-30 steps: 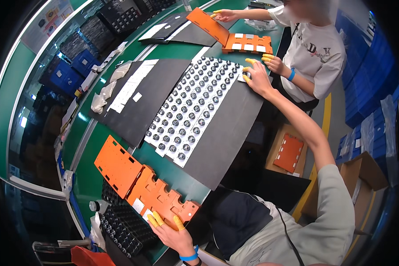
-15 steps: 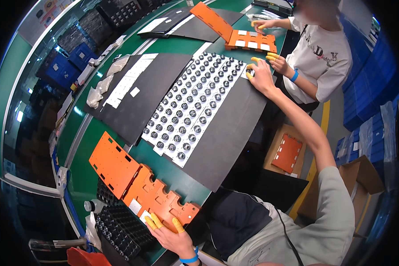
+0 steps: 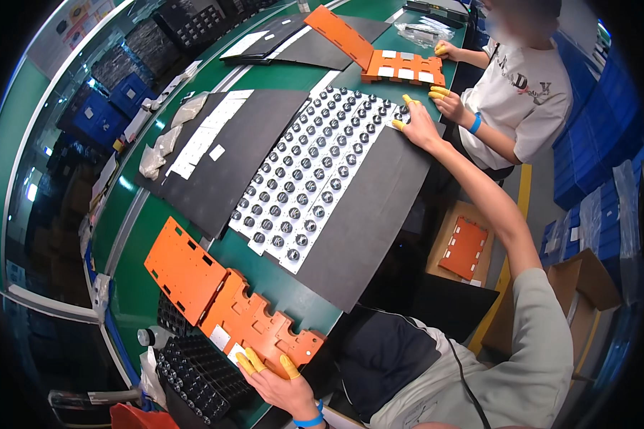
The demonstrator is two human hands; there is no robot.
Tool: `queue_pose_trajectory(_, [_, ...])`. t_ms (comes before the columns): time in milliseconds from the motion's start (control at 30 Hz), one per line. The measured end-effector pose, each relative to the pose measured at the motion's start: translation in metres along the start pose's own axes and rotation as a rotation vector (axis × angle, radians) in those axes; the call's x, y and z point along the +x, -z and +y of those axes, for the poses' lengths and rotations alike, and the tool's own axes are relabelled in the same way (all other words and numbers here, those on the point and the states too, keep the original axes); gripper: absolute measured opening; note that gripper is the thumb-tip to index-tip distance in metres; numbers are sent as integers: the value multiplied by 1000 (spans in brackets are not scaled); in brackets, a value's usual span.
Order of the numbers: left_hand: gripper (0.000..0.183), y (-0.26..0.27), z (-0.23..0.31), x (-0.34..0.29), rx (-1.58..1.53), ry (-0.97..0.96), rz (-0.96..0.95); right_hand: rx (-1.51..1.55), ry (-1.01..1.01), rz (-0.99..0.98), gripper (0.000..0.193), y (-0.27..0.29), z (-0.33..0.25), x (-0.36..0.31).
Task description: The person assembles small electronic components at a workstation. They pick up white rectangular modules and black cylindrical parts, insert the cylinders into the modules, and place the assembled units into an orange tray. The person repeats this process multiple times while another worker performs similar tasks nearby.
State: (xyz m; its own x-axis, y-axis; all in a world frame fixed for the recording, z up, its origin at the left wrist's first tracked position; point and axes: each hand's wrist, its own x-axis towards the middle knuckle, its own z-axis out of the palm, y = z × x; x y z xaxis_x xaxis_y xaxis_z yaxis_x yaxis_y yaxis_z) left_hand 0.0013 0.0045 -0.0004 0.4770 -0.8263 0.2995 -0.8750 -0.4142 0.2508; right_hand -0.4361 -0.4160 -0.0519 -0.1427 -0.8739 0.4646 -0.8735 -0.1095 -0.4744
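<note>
My left hand [image 3: 283,390], yellow covers on its fingertips, rests with fingers spread on the near edge of a hinged orange fixture [image 3: 247,314]. White cards [image 3: 220,337] lie in that fixture, one beside these fingers. My right arm stretches to the far right corner of a dark grey sheet [image 3: 358,229]. Rows of white cards bearing round black knob-like pieces [image 3: 293,187] cover much of it. There my right hand [image 3: 418,127] has its thumb and fingers apart around the row's end, by a few black pieces. Whether it touches a card is hard to tell.
A co-worker's hands [image 3: 449,104] are beside another orange fixture [image 3: 408,66] holding white cards. A second dark sheet [image 3: 222,161] with white cards and plastic bags lies left. Black trays [image 3: 197,372] stand near my left hand. An open carton [image 3: 461,247] holds an orange plate.
My right hand's fingers have spread a little at the same corner. My left hand stays on the fixture. The co-worker's far hand has drawn back right, away from the other fixture.
</note>
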Motion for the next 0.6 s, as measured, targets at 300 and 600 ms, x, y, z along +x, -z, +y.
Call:
queue_pose_trajectory(300, [65, -2, -3, -1, 13, -10, 13, 37, 31, -35, 73, -5, 13, 7])
queue_pose_trajectory(600, [66, 0, -3, -2, 7, 10, 9, 8, 65, -3, 68, -4, 4, 2])
